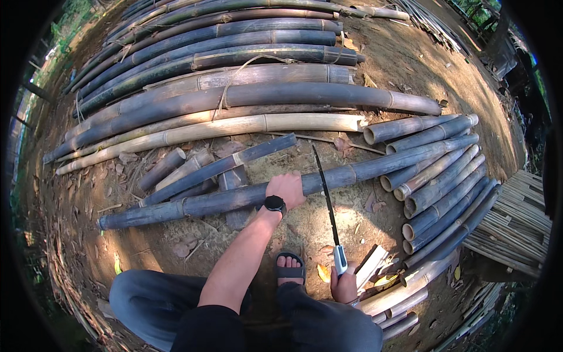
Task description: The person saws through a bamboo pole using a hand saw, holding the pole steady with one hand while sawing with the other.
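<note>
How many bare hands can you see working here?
2. The left hand rests on the long dark bamboo pole; the right hand, lower and further right, holds the saw by its handle. No others show.

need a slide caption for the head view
Left hand gripping a long dark bamboo pole, right hand holding a saw.
</note>
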`<state>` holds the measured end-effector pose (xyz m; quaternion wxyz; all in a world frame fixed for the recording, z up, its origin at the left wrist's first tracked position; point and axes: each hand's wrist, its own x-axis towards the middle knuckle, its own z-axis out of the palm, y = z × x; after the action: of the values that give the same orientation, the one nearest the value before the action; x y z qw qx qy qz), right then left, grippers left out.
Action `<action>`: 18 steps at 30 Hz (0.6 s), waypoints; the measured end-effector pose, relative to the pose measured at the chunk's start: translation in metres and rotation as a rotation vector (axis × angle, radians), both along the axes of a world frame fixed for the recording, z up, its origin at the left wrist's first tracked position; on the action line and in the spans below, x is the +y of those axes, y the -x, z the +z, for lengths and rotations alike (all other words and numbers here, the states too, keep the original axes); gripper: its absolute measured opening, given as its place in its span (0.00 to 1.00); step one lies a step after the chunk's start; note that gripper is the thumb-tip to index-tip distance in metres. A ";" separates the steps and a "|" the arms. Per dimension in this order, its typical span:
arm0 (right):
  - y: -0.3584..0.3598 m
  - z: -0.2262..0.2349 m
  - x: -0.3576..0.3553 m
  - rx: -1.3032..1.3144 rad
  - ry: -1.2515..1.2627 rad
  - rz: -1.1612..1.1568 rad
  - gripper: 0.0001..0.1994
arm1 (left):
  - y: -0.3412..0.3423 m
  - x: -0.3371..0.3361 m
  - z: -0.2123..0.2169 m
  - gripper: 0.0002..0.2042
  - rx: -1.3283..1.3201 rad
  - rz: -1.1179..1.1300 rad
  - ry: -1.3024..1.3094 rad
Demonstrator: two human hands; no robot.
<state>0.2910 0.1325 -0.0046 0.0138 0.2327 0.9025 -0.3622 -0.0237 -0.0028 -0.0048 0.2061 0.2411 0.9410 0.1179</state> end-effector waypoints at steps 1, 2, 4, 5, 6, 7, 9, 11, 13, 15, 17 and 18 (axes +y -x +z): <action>-0.001 0.007 0.003 -0.018 0.008 -0.001 0.21 | 0.000 0.003 -0.004 0.23 0.029 0.018 -0.010; 0.001 0.016 0.004 -0.043 0.023 -0.002 0.21 | -0.001 0.003 -0.007 0.23 0.052 0.036 -0.013; 0.021 0.013 0.001 0.014 -0.021 0.046 0.20 | -0.012 0.000 -0.014 0.23 0.070 0.022 -0.013; 0.058 0.012 -0.002 -0.040 -0.036 0.026 0.21 | -0.011 -0.001 -0.013 0.23 0.093 0.024 -0.018; 0.093 0.011 -0.003 -0.001 -0.086 0.078 0.21 | -0.011 -0.004 -0.013 0.23 0.107 0.033 -0.020; 0.115 0.001 0.001 -0.014 -0.046 0.053 0.21 | -0.010 -0.001 -0.008 0.23 0.068 0.027 -0.016; 0.092 -0.004 -0.001 -0.068 -0.051 0.039 0.21 | -0.007 -0.007 -0.005 0.23 0.035 0.022 -0.004; 0.034 -0.002 0.001 -0.033 -0.019 0.028 0.21 | -0.002 -0.006 -0.001 0.23 0.036 0.023 -0.016; 0.002 0.019 0.003 -0.022 0.005 0.003 0.21 | -0.008 0.002 -0.006 0.22 0.042 0.011 -0.040; -0.001 0.031 -0.005 -0.095 0.004 -0.018 0.20 | -0.008 -0.003 -0.009 0.22 0.047 0.019 -0.043; 0.056 0.020 0.003 -0.048 -0.018 0.038 0.20 | -0.008 -0.003 -0.012 0.22 0.064 0.015 -0.041; 0.089 0.014 0.002 0.084 -0.180 0.102 0.20 | -0.007 -0.004 -0.013 0.21 0.079 0.021 -0.040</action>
<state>0.2016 0.1345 0.0093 -0.0265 0.1713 0.9419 -0.2878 -0.0164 -0.0063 -0.0180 0.1625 0.2397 0.9484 0.1293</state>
